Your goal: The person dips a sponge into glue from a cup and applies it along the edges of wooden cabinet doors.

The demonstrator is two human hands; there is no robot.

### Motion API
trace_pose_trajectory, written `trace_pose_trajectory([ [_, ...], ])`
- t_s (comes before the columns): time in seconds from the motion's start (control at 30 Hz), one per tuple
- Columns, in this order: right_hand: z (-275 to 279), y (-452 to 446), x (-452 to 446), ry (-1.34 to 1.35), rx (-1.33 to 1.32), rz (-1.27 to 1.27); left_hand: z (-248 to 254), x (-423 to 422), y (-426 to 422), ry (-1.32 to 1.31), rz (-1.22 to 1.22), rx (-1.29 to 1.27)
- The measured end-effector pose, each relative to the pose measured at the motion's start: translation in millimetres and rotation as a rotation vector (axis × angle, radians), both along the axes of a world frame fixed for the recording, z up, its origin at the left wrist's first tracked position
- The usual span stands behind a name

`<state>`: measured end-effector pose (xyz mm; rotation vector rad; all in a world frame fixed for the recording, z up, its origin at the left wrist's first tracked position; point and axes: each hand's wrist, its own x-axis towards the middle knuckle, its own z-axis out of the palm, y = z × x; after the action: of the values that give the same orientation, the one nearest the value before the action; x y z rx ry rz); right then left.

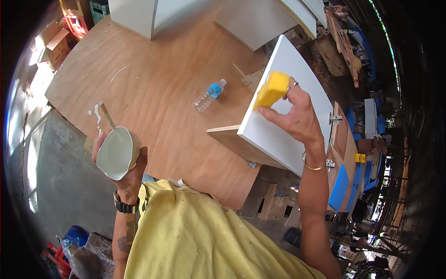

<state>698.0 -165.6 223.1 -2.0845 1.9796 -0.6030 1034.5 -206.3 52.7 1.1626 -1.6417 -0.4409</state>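
Note:
My left hand (134, 169) is wrapped round a cut-down container (116, 153) with pale liquid inside. A thin stick (108, 115) leans out of its top. In my right hand (299, 114) is a yellow sponge (273, 87), pinched between thumb and fingers. The sponge is over the white panel (290, 60), near its left edge; whether it touches the surface I cannot tell. Metal hinges (335, 119) sit along the panel's right side. A clear plastic bottle (209, 95) with a blue label lies on the plywood sheet (158, 74) between my hands.
White drips (97, 114) mark the plywood beside the container. More pale panels (255, 23) stand at the back. Cardboard boxes (58, 46) and a red crate (76, 25) are at the far left. A plastic-wrapped bundle (88, 255) lies low on the left floor.

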Motion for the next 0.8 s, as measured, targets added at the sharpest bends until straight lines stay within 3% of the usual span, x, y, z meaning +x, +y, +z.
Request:
trace_pose_trajectory([
  [0.2, 1, 8, 14, -0.070, 0.073, 0.133, -2, -5, -1, 0.006, 0.031, 0.027],
  [0.8, -10, -18, -10, 0.034, 0.183, 0.103, -9, -2, -9, -0.019, 0.039, 0.026],
])
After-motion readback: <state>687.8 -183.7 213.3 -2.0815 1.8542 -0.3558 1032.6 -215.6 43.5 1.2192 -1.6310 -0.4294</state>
